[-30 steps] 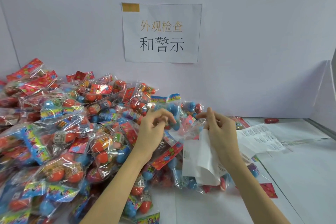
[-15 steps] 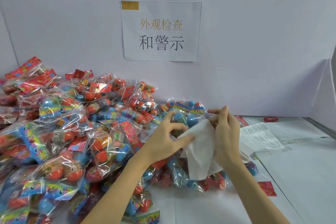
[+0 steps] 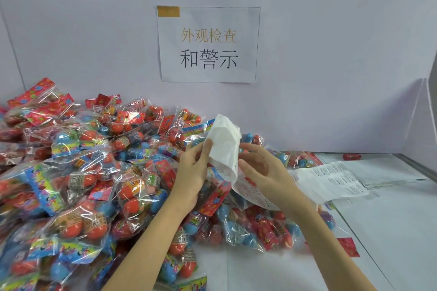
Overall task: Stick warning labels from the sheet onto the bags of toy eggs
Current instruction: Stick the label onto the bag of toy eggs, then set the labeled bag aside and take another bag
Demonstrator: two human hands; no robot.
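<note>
A big heap of clear bags of toy eggs (image 3: pixel 89 186), red and blue, fills the left and middle of the white table. My left hand (image 3: pixel 192 170) holds a white label sheet (image 3: pixel 224 146) by its left edge; the sheet is curled and lifted upright above the heap. My right hand (image 3: pixel 262 170) is just to the right of the sheet with fingers relaxed; its thumb seems to touch the sheet's lower part, whose printed end (image 3: pixel 255 196) hangs below my right palm. Another printed label sheet (image 3: pixel 331 179) lies flat on the table to the right.
A paper sign (image 3: pixel 208 45) with Chinese characters is taped to the back wall. One loose red egg (image 3: pixel 352 156) lies by the wall at the right. A small red card (image 3: pixel 347 245) lies on the table (image 3: pixel 390 231) near my right forearm. A metal table edge runs along the far right.
The white sheet went from hanging under my right hand to standing curled upright. My left hand left the bags and took the sheet's left edge. My right hand's grip loosened.
</note>
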